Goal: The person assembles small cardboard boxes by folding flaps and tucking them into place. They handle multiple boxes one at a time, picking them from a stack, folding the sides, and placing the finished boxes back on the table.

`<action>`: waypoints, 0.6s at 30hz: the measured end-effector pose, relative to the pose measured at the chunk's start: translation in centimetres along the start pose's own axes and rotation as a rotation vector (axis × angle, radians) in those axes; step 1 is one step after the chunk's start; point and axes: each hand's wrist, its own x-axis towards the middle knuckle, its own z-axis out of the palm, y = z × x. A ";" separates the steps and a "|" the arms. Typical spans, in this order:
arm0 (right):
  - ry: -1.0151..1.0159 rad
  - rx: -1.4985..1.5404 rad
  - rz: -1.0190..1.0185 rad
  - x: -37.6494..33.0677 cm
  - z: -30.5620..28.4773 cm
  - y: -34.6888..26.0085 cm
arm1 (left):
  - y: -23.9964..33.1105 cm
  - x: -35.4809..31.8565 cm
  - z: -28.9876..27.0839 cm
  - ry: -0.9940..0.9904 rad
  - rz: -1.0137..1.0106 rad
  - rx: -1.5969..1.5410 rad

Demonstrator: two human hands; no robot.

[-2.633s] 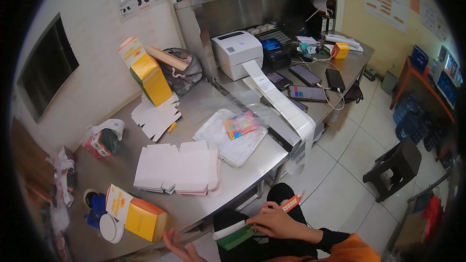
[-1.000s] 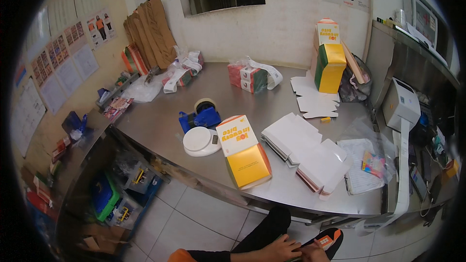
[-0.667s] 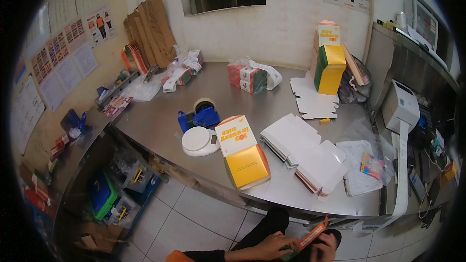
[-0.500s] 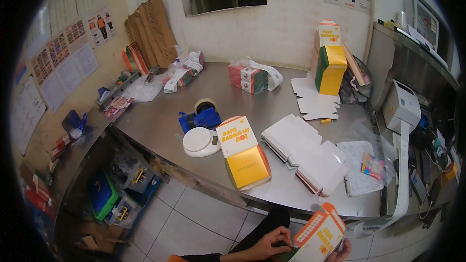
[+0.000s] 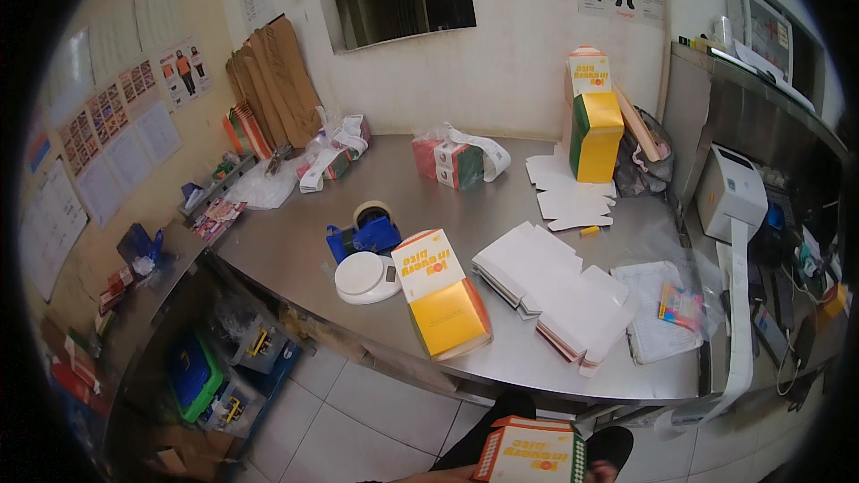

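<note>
A white, orange and yellow printed carton (image 5: pixel 530 452) is over my lap at the lower edge, its top panel facing up and green and dotted borders along its sides. My left hand (image 5: pixel 463 474) grips its left side, with most of the fingers cut off by the frame or hidden by the carton. On the other side, my right hand (image 5: pixel 603 471) holds the carton's right edge, dark and partly out of view. Ahead on the steel table (image 5: pixel 358 170) stands a similar folded carton (image 5: pixel 441 300) with a yellow front. Stacked flat white carton blanks (image 5: pixel 555 286) lie to its right.
A white scale (image 5: pixel 365 278) and a blue tape dispenser (image 5: pixel 365 233) are beside the standing carton. More folded cartons (image 5: pixel 596 139) stand at the back right. Plastic-wrapped packs (image 5: pixel 458 159) sit at the back. A label printer (image 5: pixel 734 192) trails a paper strip at right.
The carton in my hands has turned to a more level pose and shifted left and down. My left hand has dropped mostly out of sight. The view has tilted slightly.
</note>
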 end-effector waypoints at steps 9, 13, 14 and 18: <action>-0.303 0.204 0.233 -4.9 1.2 0.6 | 3.6 -2.9 -0.5 0.347 0.212 0.376; -0.534 -0.190 0.117 -2.1 1.6 -3.2 | 6.5 -2.7 1.8 0.648 0.756 1.050; -0.616 -0.334 0.034 -1.7 2.0 -3.9 | 6.7 -2.3 2.6 0.446 0.761 1.190; -0.664 -0.386 -0.014 -1.7 3.8 -4.8 | 5.3 -0.2 4.3 0.020 0.744 1.228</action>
